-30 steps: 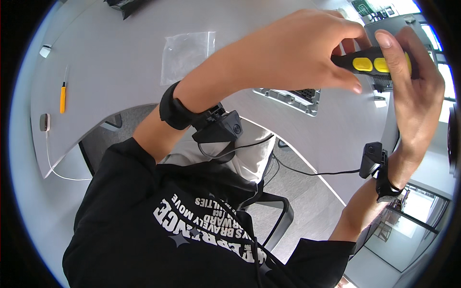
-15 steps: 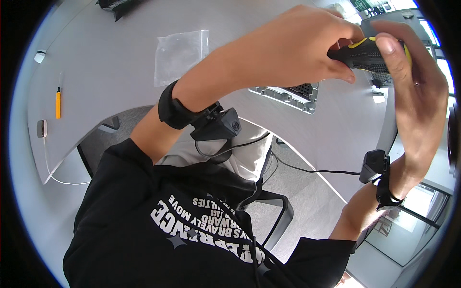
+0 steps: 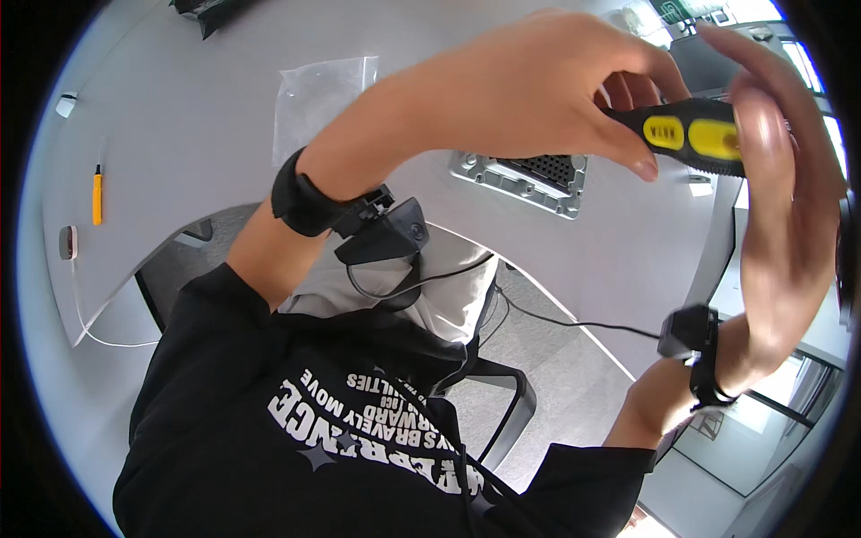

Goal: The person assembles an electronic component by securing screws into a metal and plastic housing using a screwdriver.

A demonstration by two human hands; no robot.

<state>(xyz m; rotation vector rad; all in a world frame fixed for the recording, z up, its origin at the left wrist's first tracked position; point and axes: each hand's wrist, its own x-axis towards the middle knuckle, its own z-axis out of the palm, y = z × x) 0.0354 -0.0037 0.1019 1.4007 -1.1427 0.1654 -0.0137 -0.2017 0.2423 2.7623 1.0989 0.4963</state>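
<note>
- The black-and-yellow tool handle (image 3: pixel 691 136) sits high between both hands, held up above the grey desk (image 3: pixel 179 134). Against the picture from a second ago it shows its two yellow patches again, after half a second ago when it had rolled mostly dark side up; so the handle is being turned over in the fingers.
- The left hand (image 3: pixel 529 90) pinches the handle's near end, thumb on top, fingers curled under it.
- The right hand (image 3: pixel 780 206) wraps the far end; its fingers lie flat across the handle and hide the tip, so I cannot tell what the tool ends in.
- Both hands have drifted slightly rightward and closer together than a second ago.
- Below the hands lies a metal frame with a dark grille (image 3: pixel 525 175); beyond the left wrist, a clear plastic bag (image 3: pixel 318 94); far left, a small yellow tool (image 3: pixel 97 197).
</note>
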